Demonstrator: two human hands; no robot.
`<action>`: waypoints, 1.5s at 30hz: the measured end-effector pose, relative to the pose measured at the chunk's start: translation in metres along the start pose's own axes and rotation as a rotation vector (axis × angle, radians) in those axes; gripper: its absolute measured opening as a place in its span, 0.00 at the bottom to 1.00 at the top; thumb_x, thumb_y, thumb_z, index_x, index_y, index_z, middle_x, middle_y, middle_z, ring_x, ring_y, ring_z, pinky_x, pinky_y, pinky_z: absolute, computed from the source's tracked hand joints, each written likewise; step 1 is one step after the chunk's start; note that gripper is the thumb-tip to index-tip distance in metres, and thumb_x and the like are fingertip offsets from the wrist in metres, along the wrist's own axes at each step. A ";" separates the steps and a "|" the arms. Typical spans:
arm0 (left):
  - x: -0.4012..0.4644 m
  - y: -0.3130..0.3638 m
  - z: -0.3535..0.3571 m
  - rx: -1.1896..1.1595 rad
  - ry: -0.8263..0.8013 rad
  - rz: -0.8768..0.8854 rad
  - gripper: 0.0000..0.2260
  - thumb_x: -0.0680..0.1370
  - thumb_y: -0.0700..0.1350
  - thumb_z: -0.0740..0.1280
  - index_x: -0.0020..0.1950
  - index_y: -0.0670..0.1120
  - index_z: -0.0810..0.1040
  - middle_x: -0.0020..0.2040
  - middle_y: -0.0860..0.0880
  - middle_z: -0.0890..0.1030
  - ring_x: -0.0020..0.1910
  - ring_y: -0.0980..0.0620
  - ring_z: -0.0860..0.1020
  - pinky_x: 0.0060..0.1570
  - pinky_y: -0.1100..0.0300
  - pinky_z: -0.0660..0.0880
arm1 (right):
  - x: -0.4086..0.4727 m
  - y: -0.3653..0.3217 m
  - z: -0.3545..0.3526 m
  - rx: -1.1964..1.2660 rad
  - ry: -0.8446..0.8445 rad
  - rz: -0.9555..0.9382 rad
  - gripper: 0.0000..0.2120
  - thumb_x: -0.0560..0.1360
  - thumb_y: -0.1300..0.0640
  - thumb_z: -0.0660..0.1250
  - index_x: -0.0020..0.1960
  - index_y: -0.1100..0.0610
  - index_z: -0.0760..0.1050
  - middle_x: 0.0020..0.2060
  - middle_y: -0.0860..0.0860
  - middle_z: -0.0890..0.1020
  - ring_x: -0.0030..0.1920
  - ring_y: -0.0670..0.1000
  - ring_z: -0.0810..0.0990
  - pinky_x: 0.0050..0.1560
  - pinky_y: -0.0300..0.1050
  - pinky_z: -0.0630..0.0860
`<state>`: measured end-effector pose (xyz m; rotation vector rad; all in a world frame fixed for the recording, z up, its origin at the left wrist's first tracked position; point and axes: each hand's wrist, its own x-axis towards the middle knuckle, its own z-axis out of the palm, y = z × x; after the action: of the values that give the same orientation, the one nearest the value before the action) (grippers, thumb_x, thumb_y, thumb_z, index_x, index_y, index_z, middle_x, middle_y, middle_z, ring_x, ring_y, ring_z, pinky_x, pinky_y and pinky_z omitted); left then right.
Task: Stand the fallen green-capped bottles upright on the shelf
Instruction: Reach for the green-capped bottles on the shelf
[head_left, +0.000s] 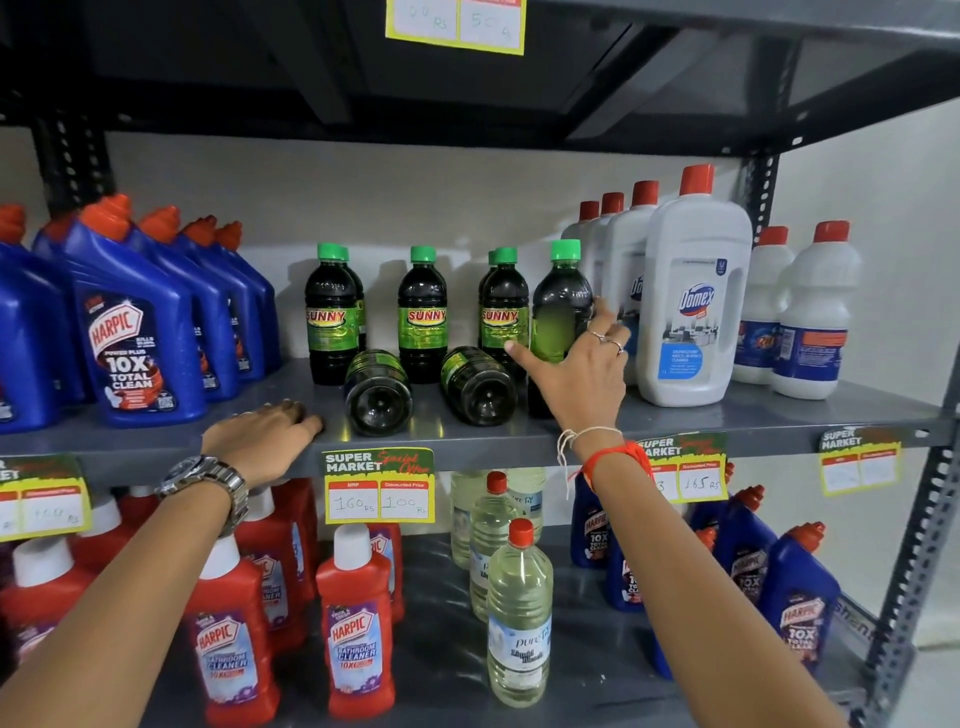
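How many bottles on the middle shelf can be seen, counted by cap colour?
Green caps, upright: 6
Green caps, fallen, caps hidden: 2
Red caps, white bottles: 6
Orange caps, blue bottles, as far as visible: 6
Total: 20

The right hand holds one upright green-capped bottle.

Green caps (565, 249) (dark bottles (560, 312))

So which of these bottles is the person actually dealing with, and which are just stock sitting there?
Part of the job:
- two fallen green-capped bottles
- bottle in the right hand
- standing green-capped bottles
- left hand, resting on the shelf

Just stock:
- blue Harpic bottles
- white Domex bottles
- red Harpic bottles
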<state>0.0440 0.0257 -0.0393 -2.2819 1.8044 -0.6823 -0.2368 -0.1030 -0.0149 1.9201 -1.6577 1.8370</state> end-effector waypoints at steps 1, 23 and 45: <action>-0.001 0.000 0.000 0.002 0.005 0.000 0.23 0.77 0.40 0.54 0.72 0.52 0.59 0.71 0.44 0.66 0.67 0.44 0.69 0.58 0.50 0.74 | 0.000 0.000 0.000 -0.051 0.000 0.011 0.52 0.59 0.31 0.72 0.73 0.56 0.56 0.64 0.59 0.68 0.61 0.64 0.73 0.53 0.56 0.76; -0.002 0.000 -0.001 -0.034 0.004 -0.010 0.23 0.77 0.41 0.53 0.72 0.53 0.60 0.72 0.45 0.65 0.68 0.45 0.68 0.58 0.50 0.74 | 0.015 0.009 -0.009 0.080 -0.137 -0.032 0.46 0.56 0.38 0.77 0.62 0.61 0.63 0.57 0.57 0.76 0.60 0.58 0.76 0.55 0.51 0.75; -0.006 0.004 -0.002 -0.039 0.042 -0.066 0.23 0.77 0.42 0.55 0.72 0.55 0.60 0.70 0.47 0.67 0.63 0.45 0.72 0.48 0.54 0.73 | 0.024 0.015 -0.005 0.303 -0.324 0.062 0.31 0.62 0.52 0.78 0.56 0.55 0.63 0.37 0.37 0.73 0.46 0.47 0.76 0.49 0.40 0.72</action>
<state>0.0384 0.0307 -0.0405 -2.3793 1.7834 -0.7172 -0.2560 -0.1222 -0.0057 2.4297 -1.6064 1.9859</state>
